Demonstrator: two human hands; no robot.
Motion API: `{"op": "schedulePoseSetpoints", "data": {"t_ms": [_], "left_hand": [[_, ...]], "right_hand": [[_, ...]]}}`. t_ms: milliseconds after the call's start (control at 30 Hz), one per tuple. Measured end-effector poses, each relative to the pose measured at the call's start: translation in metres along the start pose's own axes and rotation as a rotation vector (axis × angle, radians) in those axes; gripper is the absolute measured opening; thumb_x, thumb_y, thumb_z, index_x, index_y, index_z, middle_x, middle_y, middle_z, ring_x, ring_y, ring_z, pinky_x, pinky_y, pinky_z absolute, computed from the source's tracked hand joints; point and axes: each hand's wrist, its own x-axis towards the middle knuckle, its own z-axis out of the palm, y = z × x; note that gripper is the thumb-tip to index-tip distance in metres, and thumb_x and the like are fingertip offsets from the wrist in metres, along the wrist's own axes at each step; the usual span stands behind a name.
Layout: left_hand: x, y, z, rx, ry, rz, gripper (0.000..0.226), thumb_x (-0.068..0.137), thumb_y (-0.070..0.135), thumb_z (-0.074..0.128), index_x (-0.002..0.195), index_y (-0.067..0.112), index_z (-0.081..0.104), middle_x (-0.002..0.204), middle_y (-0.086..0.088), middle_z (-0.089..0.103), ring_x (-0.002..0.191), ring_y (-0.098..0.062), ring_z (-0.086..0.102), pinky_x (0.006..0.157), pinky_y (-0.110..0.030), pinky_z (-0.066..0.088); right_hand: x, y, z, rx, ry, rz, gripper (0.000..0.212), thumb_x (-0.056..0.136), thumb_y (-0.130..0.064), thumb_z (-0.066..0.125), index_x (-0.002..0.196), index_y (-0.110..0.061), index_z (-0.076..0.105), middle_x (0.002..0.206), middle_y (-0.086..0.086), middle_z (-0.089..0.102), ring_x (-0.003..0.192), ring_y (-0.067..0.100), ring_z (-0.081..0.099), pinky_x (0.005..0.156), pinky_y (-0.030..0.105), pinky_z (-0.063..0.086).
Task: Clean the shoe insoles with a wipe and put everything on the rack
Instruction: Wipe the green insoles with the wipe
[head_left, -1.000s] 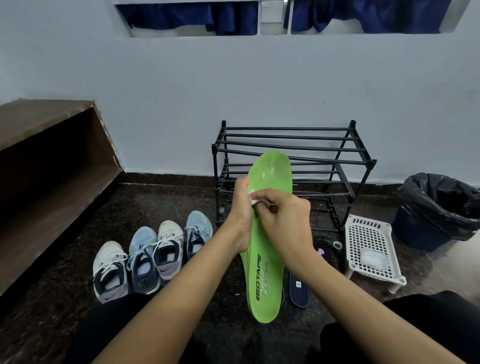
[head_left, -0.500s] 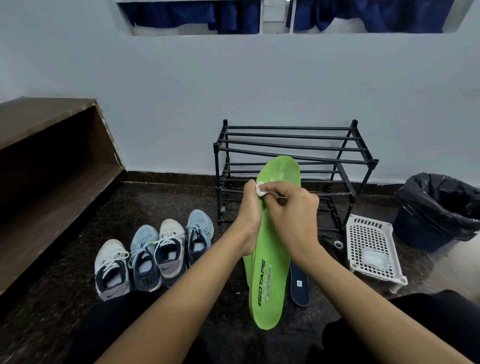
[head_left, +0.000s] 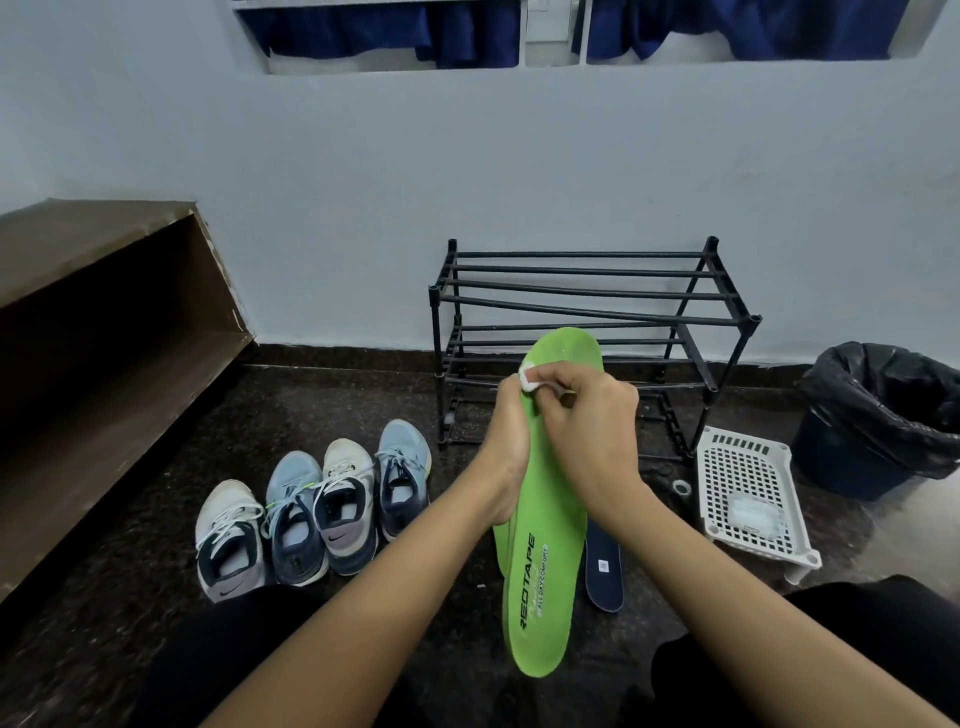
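Wipe (head_left: 531, 375) has crept up the green insole (head_left: 545, 571) to its toe edge, pinched by curled fingers of the right hand (head_left: 587, 421); the left hand (head_left: 506, 447) grips the insole toe-up before the rack (head_left: 582, 291), fingers probably wrapped behind. Forefoot looks nearly done; racking waits.

Rack top: the bars of the rack (head_left: 592, 283) lie bare, with open air above.
Rack front: the green insole (head_left: 545, 561), upright in the left hand (head_left: 506, 457) with the right hand (head_left: 592, 431) and wipe (head_left: 530, 375) at its far end, blocks my line to the lower shelves.
Left: four shoes (head_left: 296, 519) in a row, then bare floor (head_left: 311, 405) up to the wooden bench (head_left: 104, 364).
Right: a white basket (head_left: 748, 488) just beside the rack's leg, with the bin (head_left: 883, 415) behind it.
Near: a dark insole (head_left: 603, 566) lies flat.
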Motion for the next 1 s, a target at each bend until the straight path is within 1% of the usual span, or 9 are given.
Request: {"op": "schedulePoseSetpoints", "data": {"t_ms": [133, 233, 300, 500, 600, 700, 833, 933, 1000], "left_hand": [[0.002, 0.007, -0.009, 0.029, 0.052, 0.018, 0.053, 0.083, 0.057, 0.031, 0.054, 0.022, 0.058, 0.062, 0.000, 0.058, 0.081, -0.024, 0.053, 0.079, -0.041, 0.040], [0.000, 0.010, -0.009, 0.027, 0.093, 0.003, 0.051, 0.073, 0.062, 0.033, 0.055, 0.020, 0.057, 0.067, -0.003, 0.058, 0.085, -0.025, 0.054, 0.081, -0.043, 0.041], [-0.004, 0.011, -0.006, 0.027, 0.091, 0.008, 0.050, 0.073, 0.060, 0.033, 0.055, 0.021, 0.057, 0.065, -0.002, 0.058, 0.083, -0.026, 0.053, 0.080, -0.043, 0.041], [-0.005, 0.005, 0.002, 0.019, -0.021, -0.020, 0.060, 0.093, 0.046, 0.030, 0.057, 0.020, 0.070, 0.061, -0.004, 0.064, 0.061, -0.023, 0.059, 0.060, -0.030, 0.044], [-0.004, 0.008, -0.003, 0.041, -0.052, -0.054, 0.059, 0.094, 0.041, 0.028, 0.055, 0.017, 0.065, 0.053, -0.003, 0.059, 0.051, -0.019, 0.055, 0.052, -0.025, 0.042], [-0.007, 0.014, -0.009, 0.029, -0.047, -0.082, 0.047, 0.092, 0.033, 0.028, 0.058, 0.013, 0.055, 0.048, -0.001, 0.054, 0.041, -0.016, 0.051, 0.043, -0.017, 0.038], [-0.008, 0.017, -0.013, -0.067, 0.018, -0.091, 0.045, 0.090, 0.040, 0.031, 0.063, 0.014, 0.057, 0.056, -0.003, 0.056, 0.051, -0.019, 0.053, 0.049, -0.021, 0.040], [-0.005, 0.020, -0.015, -0.100, 0.046, -0.089, 0.062, 0.094, 0.057, 0.029, 0.077, 0.013, 0.070, 0.073, -0.009, 0.067, 0.068, -0.025, 0.063, 0.063, -0.029, 0.049], [-0.005, 0.020, -0.012, -0.083, 0.044, -0.085, 0.067, 0.094, 0.062, 0.027, 0.083, 0.014, 0.072, 0.081, -0.011, 0.069, 0.078, -0.028, 0.065, 0.071, -0.034, 0.051]], "right_hand": [[-0.011, -0.004, 0.003, 0.041, -0.048, -0.015, 0.024, 0.078, 0.002, 0.064, 0.086, -0.017, 0.075, 0.073, -0.015, 0.065, 0.063, -0.016, 0.055, 0.065, -0.005, 0.032], [-0.016, -0.004, 0.004, 0.030, -0.079, -0.027, 0.025, 0.079, 0.002, 0.063, 0.088, -0.017, 0.076, 0.070, -0.017, 0.061, 0.065, -0.017, 0.054, 0.065, -0.004, 0.032], [-0.013, -0.002, 0.003, 0.020, -0.085, -0.030, 0.024, 0.078, 0.001, 0.064, 0.087, -0.018, 0.076, 0.070, -0.015, 0.063, 0.063, -0.014, 0.055, 0.064, -0.004, 0.032], [0.003, 0.007, -0.004, -0.018, 0.001, -0.015, 0.022, 0.080, 0.001, 0.063, 0.085, -0.016, 0.076, 0.075, -0.001, 0.072, 0.060, 0.007, 0.058, 0.063, -0.002, 0.036], [-0.001, 0.007, -0.004, -0.014, -0.011, -0.008, 0.023, 0.080, 0.001, 0.062, 0.086, -0.018, 0.075, 0.079, -0.004, 0.072, 0.065, 0.008, 0.060, 0.066, 0.002, 0.039], [-0.008, 0.004, -0.003, 0.006, -0.047, -0.018, 0.024, 0.080, 0.002, 0.063, 0.086, -0.018, 0.075, 0.076, -0.010, 0.069, 0.066, 0.002, 0.059, 0.068, -0.001, 0.038], [-0.019, -0.001, 0.001, -0.013, -0.116, -0.046, 0.027, 0.079, 0.003, 0.063, 0.088, -0.019, 0.075, 0.081, -0.007, 0.071, 0.072, 0.007, 0.063, 0.071, 0.001, 0.038], [-0.022, -0.004, 0.001, -0.030, -0.124, -0.100, 0.027, 0.077, 0.006, 0.062, 0.087, -0.015, 0.076, 0.084, -0.004, 0.072, 0.071, 0.004, 0.059, 0.072, 0.000, 0.037], [-0.018, -0.003, 0.000, -0.022, -0.130, -0.092, 0.028, 0.077, 0.006, 0.061, 0.087, -0.015, 0.075, 0.082, -0.005, 0.072, 0.069, 0.002, 0.057, 0.071, -0.001, 0.037]]}}
